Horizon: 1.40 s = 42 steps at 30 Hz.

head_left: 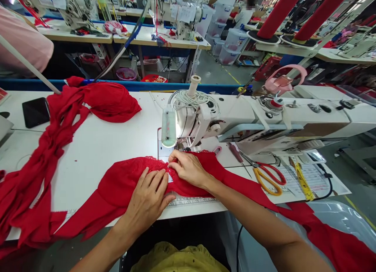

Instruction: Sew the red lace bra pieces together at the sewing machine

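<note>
A red bra (pixel 116 180) with lace along its upper edge lies across the sewing table in front of the sewing machine (pixel 235 111). My left hand (pixel 148 195) rests flat on its middle part, fingers stretched out over the cloth. Just right of it, my right hand (pixel 188 168) pinches the bra's centre between thumb and fingers, close below the machine's needle area. A small white patch (pixel 170 178) shows between the hands; whether it is a label or the tabletop I cannot tell. The needle tip is hidden.
More red garments (pixel 108 101) are heaped in a string at the left, beside a black phone (pixel 35 112). To the right lie scissors (pixel 268 178) with red and yellow handles and a yellow tape measure (pixel 304 182). A clear plastic bin (pixel 337 217) stands at lower right.
</note>
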Available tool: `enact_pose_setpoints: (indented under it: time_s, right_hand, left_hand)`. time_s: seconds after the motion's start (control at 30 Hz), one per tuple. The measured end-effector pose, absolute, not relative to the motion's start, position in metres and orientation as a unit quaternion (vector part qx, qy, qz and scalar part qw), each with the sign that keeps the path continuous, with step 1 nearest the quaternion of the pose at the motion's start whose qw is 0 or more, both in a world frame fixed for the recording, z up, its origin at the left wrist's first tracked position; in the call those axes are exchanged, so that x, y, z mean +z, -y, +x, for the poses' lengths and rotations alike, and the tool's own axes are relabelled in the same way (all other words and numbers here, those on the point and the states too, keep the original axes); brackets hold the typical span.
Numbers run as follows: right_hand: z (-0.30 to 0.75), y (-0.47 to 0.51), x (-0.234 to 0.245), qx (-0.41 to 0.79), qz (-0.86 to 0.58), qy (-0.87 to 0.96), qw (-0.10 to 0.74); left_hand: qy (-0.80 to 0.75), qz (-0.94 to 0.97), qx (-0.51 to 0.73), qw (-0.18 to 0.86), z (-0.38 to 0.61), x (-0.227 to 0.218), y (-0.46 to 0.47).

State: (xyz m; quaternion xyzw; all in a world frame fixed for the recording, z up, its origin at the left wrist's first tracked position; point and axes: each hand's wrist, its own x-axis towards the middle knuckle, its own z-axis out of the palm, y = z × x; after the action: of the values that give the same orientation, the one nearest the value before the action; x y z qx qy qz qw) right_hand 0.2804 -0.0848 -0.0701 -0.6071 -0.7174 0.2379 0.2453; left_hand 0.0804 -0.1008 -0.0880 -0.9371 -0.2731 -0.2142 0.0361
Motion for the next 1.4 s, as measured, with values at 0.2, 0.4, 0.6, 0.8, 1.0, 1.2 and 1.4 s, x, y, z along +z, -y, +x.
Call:
enact_pose_setpoints:
  time_s: [0.2,0.4,0.6,0.8,1.0,1.2,1.4]
  right_hand:
    - [0.282,0.093,-0.077,0.148,-0.594,0.746,0.264]
    - [0.292,0.106,-0.078,0.081,-0.489,0.82,0.286]
    - [0.3,0.112,-0.086,0.078,-0.494,0.807,0.313]
    - [0.3,0.113,-0.087,0.081,-0.492,0.807,0.315]
    - [0.3,0.116,-0.086,0.079,-0.499,0.81,0.298]
    - [0.298,0.115,-0.079,0.089,-0.504,0.813,0.279]
    - [0.287,0.1,-0.072,0.059,-0.554,0.798,0.23]
  left_hand:
    - [0.275,-0.936,-0.216,0.033,0.08,-0.08,0.095]
    - [0.257,-0.94,-0.223,-0.015,0.081,-0.081,0.084]
    - [0.274,-0.933,-0.216,-0.087,0.068,-0.089,0.077]
    - [0.268,-0.938,-0.19,-0.111,0.061,-0.092,0.069]
    - [0.255,-0.948,-0.179,-0.061,0.06,-0.089,0.07]
    - [0.251,-0.952,-0.173,-0.007,0.066,-0.086,0.074]
    - [0.259,-0.951,-0.164,0.044,0.073,-0.077,0.086]
